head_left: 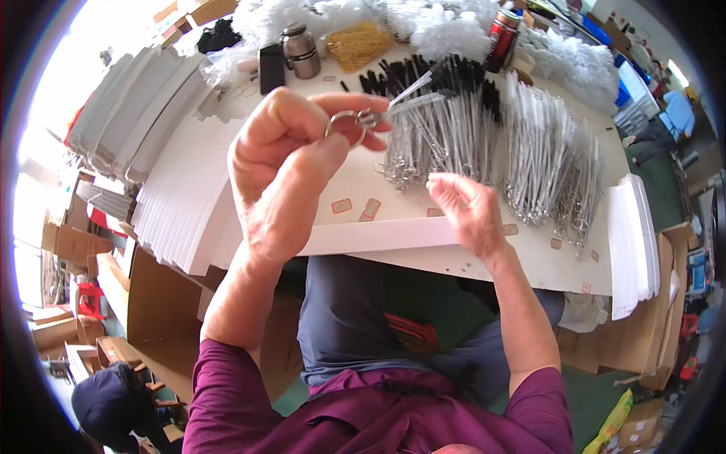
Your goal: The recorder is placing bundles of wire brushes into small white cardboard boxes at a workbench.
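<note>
The left hand [281,172] is raised above the surface [314,204], its grip closed in a pinch of thumb and forefinger on a small set of metal rings [366,118]; their exact number cannot be told. From these rings, clear strips [414,89] project beyond the fingertips, the long axis running up and to the right, away from the body and toward the dark-tipped bundle [446,121]. The right hand [473,216] is lower, to the right of the left hand and on the near side of that bundle, fingers curled and fingertips close together; whether its grip contains anything cannot be told. The bundle's long axis runs roughly away from the person, looped ends near, black ends far. The right hand is the nearer of the two to those loops. A second bundle [548,147], paler, lies farther right, its loops likewise near. A white strip [378,236] lies along the near edge.
</note>
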A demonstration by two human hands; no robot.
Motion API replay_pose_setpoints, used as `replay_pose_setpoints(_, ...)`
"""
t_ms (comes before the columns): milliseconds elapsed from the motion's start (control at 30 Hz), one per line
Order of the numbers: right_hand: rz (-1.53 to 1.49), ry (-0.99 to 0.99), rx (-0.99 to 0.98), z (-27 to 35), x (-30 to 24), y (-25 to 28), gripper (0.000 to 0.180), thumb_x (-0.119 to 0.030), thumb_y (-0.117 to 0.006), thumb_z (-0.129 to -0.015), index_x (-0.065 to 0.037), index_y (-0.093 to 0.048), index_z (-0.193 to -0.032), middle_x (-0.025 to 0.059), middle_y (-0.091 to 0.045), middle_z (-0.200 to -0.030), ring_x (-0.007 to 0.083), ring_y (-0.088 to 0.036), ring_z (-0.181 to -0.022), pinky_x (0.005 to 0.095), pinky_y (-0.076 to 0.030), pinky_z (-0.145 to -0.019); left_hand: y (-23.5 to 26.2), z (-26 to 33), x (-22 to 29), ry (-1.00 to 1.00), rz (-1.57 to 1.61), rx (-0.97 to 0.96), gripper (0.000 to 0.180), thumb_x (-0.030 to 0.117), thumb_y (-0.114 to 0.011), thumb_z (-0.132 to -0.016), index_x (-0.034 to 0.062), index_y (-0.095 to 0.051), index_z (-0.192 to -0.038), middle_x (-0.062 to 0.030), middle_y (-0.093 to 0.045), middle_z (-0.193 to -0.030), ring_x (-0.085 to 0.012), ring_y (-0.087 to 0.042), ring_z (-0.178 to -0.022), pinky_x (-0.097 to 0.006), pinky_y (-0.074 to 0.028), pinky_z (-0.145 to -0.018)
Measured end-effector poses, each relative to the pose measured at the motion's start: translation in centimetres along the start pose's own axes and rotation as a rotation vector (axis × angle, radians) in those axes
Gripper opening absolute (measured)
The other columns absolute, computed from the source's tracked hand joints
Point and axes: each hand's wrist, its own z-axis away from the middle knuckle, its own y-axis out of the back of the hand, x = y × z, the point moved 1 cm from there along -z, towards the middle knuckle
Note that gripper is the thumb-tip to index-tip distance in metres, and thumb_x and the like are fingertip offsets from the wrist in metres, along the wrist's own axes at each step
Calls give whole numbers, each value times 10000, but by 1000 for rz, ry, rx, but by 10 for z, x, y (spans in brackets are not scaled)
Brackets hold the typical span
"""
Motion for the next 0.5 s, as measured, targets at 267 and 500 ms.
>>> replay_pose_setpoints(267, -743, -164, -97, 73, -21, 26, 765, -505, -658, -1004, 94, -480, -1446, 190, -671, -1242, 245, -659, -1159, 380, -539, -986, -37, 45, -35, 267, 297, -125, 62, 24, -596, -891, 28, -536, -877, -310, -691, -1171, -394, -702, -916, -560, -562, -850)
replay_pose_setpoints(500, -1361, -245, 187, 105, -4, 42, 566, -444, -371, -1127, 25, -551, -1389, 235, -709, -1212, 320, -715, -1091, 460, -592, -919, -66, 80, -55, 422, 378, -343, 61, 13, -586, -941, 25, -532, -917, -300, -666, -1260, -317, -692, -1099, -473, -563, -966)
